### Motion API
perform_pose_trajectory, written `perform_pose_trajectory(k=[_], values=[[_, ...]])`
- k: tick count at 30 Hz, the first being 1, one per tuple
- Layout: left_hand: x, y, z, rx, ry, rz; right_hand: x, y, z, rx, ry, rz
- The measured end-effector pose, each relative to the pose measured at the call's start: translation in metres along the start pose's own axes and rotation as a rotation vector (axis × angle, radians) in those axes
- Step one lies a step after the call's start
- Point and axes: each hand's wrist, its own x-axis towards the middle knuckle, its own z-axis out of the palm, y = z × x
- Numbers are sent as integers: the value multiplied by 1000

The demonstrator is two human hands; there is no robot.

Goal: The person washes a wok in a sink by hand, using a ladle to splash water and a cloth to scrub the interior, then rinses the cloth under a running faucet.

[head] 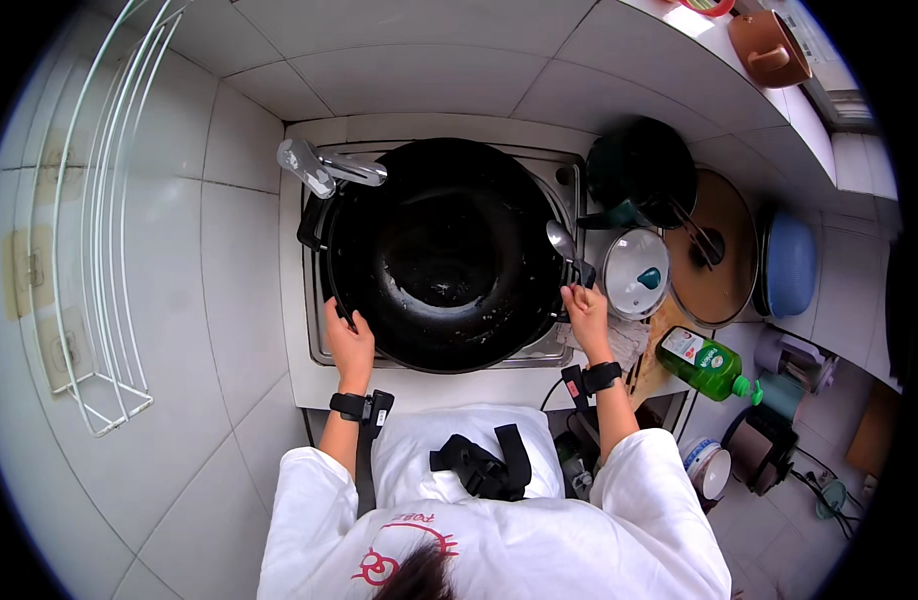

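A large black wok (447, 255) sits in the stainless steel sink (320, 341), its inside wet and dotted with pale specks. My left hand (350, 345) holds the wok's lower left rim, thumb toward the inside and fingers outside. On the opposite side, my right hand (588, 315) is closed around the wok's right side handle (585, 274). A metal spoon (561, 238) lies by that handle above my fingers; whether they also pinch it is unclear. The wok's left handle (310, 226) is free, under the metal faucet (339, 169).
Right of the sink are a dark green pot (605, 169) with chopsticks (691, 229), a glass lid (635, 274), a larger brown lid (710, 277), a cloth (620, 341) and a green soap bottle (703, 364). A white wire rack (106, 225) hangs at left.
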Motion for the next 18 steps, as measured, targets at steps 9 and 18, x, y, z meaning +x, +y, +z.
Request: perform_pose_trajectory(k=[9, 18], values=[[-4, -30, -13, 69, 57, 5, 4, -20, 34, -237, 129, 56], [16, 22, -49, 108, 37, 281, -19, -88, 35, -10, 11, 130]])
